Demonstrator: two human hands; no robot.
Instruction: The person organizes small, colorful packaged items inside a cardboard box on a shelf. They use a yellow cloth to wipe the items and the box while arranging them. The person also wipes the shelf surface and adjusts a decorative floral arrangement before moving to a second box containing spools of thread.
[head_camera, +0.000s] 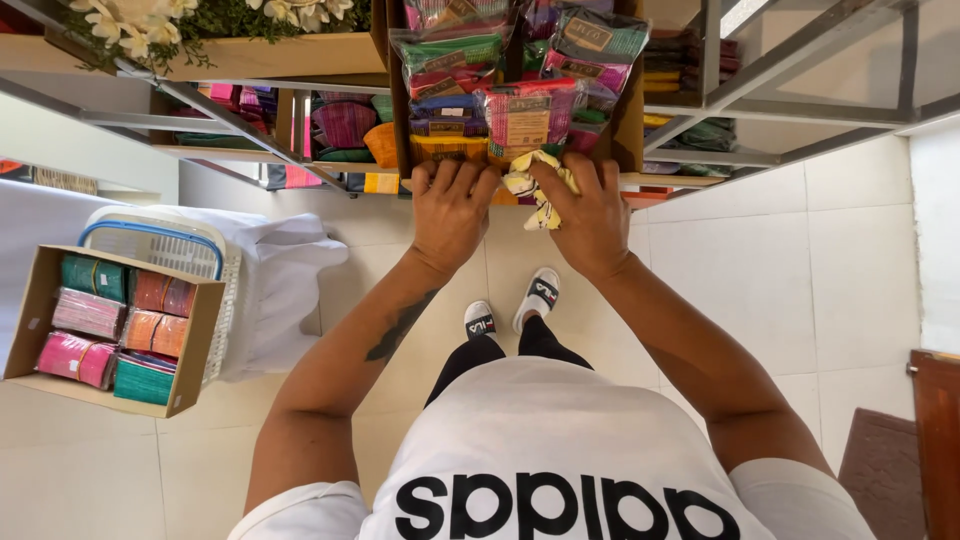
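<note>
A yellow-and-white cloth (535, 186) is being gripped in the closed right hand (592, 215) at the shelf edge, beside the left hand (452, 208), whose fingers are being curled over a cardboard box (630, 120) of bagged colourful fabrics (520, 112). A second box (40, 300), being kept on a basket (160, 245), is holding folded bundles (155, 332).

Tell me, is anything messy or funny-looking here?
Nothing looks spilled or broken. The only untidy thing is the crumpled yellow-and-white cloth bunched in the right hand at the shelf edge; the packets are stacked neatly.
</note>
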